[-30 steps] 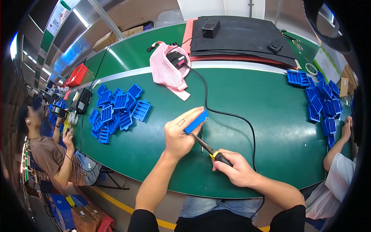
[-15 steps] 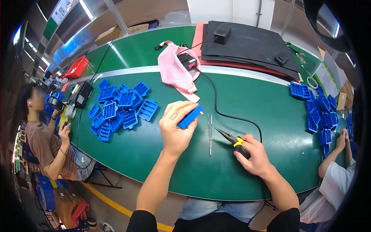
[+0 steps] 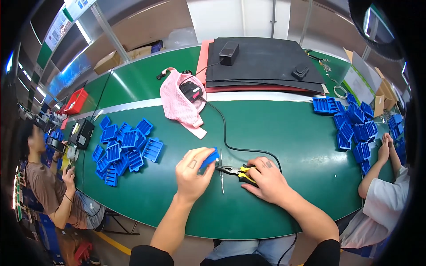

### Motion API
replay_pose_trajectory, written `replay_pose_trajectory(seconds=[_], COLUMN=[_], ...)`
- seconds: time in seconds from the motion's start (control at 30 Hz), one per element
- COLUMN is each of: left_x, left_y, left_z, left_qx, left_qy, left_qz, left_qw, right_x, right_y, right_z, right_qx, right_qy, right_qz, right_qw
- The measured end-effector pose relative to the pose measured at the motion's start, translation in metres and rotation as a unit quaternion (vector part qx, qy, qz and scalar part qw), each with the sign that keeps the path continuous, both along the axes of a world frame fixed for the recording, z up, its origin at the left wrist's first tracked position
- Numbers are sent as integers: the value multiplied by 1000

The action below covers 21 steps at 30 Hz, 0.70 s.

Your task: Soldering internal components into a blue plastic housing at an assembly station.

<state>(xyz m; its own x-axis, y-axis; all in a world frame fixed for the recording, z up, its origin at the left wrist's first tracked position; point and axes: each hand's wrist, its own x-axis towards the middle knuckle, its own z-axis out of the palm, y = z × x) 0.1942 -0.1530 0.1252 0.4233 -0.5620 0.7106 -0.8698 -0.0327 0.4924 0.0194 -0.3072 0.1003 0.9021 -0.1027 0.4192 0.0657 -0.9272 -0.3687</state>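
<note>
Pinched in my left hand (image 3: 191, 172) is a small blue plastic slotted case (image 3: 210, 158), tilted and partly covered by the fingers. My right hand (image 3: 265, 179) grips needle-nose pliers (image 3: 245, 173) with yellow and black handles. The pliers' jaws point left and reach the lower edge of the blue case; whether they pinch anything there I cannot tell. Metal tweezers (image 3: 222, 184) lie on the green table (image 3: 275, 213), running beneath the pliers' jaws between my hands.
Blue slotted cases lie heaped at left (image 3: 128, 139) and at right (image 3: 357, 122). A pink mesh pouch (image 3: 177, 102) holds a black device whose cable (image 3: 225, 133) curves past my right hand. Black sheets (image 3: 266, 57) are stacked behind. One person (image 3: 46, 177) works at left; another's forearms (image 3: 381, 155) rest at right.
My right hand has brought the pliers left, and their jaws now meet the blue case. The case is turned more upright in my left hand. The whole view has shifted.
</note>
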Motion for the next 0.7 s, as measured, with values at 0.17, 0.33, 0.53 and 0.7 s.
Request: replay_pose_trajectory(seconds=[0.17, 0.33, 0.53, 0.7], left_x=[-28, -86, -159, -171], left_y=[1, 72, 173, 188], left_z=[12, 43, 55, 30], left_qx=[7, 56, 180, 271], left_qy=[-54, 11, 140, 91], left_qz=[-40, -33, -119, -251], left_qw=[998, 998, 966, 925], right_x=[-16, -77, -287, -280], right_y=[-7, -9, 67, 208], right_z=[2, 64, -50, -105], right_qx=[27, 72, 248, 670], right_qy=[-28, -270, -304, 19], right_qz=[32, -97, -396, -380], right_qw=[999, 955, 830, 637])
